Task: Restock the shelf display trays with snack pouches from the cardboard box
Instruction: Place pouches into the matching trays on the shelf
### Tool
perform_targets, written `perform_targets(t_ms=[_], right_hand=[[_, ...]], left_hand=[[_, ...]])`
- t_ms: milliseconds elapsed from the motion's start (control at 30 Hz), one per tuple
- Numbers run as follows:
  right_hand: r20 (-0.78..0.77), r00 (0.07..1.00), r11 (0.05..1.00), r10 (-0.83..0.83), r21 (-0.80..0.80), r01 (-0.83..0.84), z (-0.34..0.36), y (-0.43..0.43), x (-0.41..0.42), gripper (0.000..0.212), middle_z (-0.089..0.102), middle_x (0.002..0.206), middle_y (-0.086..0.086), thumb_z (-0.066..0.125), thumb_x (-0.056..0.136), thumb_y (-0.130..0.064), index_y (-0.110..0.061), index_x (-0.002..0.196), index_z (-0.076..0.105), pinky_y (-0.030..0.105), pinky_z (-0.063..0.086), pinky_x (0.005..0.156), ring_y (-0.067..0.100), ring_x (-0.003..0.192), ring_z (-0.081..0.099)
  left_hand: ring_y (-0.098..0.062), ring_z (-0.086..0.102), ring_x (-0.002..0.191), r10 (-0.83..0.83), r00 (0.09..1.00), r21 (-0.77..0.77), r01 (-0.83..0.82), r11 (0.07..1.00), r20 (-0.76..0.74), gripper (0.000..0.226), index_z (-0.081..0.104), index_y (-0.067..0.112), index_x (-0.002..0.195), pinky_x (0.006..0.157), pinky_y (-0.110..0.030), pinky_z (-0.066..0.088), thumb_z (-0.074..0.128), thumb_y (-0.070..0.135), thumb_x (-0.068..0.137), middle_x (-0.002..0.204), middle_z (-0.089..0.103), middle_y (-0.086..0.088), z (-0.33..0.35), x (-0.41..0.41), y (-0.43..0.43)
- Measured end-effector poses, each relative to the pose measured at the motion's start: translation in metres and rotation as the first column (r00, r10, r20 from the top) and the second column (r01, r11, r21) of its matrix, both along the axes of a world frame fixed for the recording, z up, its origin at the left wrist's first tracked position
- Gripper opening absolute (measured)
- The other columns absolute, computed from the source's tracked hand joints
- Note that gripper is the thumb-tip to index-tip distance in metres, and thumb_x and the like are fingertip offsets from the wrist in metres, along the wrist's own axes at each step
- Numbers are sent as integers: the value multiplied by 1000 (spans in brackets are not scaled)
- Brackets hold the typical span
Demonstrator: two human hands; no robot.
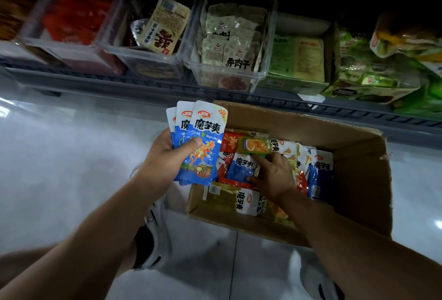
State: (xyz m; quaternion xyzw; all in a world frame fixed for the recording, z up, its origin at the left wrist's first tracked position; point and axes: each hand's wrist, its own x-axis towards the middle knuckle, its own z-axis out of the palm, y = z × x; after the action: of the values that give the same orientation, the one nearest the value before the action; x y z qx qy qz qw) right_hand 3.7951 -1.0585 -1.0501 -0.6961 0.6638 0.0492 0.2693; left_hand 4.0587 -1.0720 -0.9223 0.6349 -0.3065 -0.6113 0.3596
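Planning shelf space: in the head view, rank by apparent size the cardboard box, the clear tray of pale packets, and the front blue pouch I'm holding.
1. cardboard box
2. clear tray
3. blue pouch, nearest the camera, so enlarged

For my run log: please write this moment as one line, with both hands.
left hand: holds three blue pouches | right hand: in cardboard box, fingers on loose blue pouch | stage: gathering, shelf trays not reached

Left hand (165, 154) grips fanned blue pouches (202, 142). Right hand (272, 175) touches mixed pouches (319, 170) inside cardboard box (358, 180). Clear trays (267, 36) line shelf (143, 84) above.
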Motion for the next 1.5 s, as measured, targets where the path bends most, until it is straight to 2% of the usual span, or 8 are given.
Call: perform_targets(t_ms=[300,600,733,833,1133,1267,1400,1500], right_hand=[[78,924,927,-373,-14,375,-2,-5,20,76,63,117,-1,69,65,-79,-26,117,56,39,41,93,24,110,52],[116,850,856,-513,3,516,-10,-10,30,76,61,120,-1,85,63,-60,-25,122,50,40,34,100,25,118,51],[253,794,831,-553,103,547,-4,-9,20,68,71,109,-1,87,72,-37,-33,128,48,43,55,87,25,105,65],[334,727,800,-600,238,551,6,-9,7,59,70,111,2,78,85,-17,-26,136,49,26,56,66,18,95,65],[191,866,878,-462,234,417,39,-3,6,46,63,99,-6,80,79,-47,-21,109,57,29,48,63,21,95,65],[234,788,821,-569,221,527,32,-6,21,58,64,111,0,83,79,-36,-20,124,50,31,50,69,22,99,63],[260,735,773,-626,326,544,29,-15,16,31,64,99,-2,79,84,-25,-19,106,58,19,43,50,10,79,58],[299,717,772,-630,338,538,34,-17,2,21,65,99,0,76,87,-22,-18,103,62,19,43,55,15,84,59]], left_hand=[[-30,77,96,17,1000,0,-17,1000,-6,23,67,16,120,80,-48,61,67,13,97,109,79,-6,2,-2,3],[-26,78,94,10,1000,-2,-10,1000,9,22,66,17,120,73,-41,64,66,13,98,108,79,-3,-1,-3,1],[-30,77,98,4,1000,3,-4,1000,0,25,66,15,122,82,-49,61,67,13,97,111,78,-6,0,-3,1],[-28,77,96,-4,1000,1,4,1000,11,24,66,18,121,81,-47,62,68,14,97,110,79,-4,3,-4,1],[-24,78,92,16,999,-17,-15,1000,51,21,67,21,115,78,-43,63,70,13,96,103,80,0,12,-6,10],[-22,78,91,36,997,-14,-35,999,63,25,65,20,119,75,-42,64,71,15,95,103,80,2,7,-5,14],[-19,78,88,36,997,-17,-35,999,72,25,64,22,118,68,-34,64,71,14,95,102,80,5,5,-7,12],[-19,78,89,21,997,-16,-20,1000,75,25,64,23,118,69,-35,64,70,14,96,102,80,6,6,-8,10]])
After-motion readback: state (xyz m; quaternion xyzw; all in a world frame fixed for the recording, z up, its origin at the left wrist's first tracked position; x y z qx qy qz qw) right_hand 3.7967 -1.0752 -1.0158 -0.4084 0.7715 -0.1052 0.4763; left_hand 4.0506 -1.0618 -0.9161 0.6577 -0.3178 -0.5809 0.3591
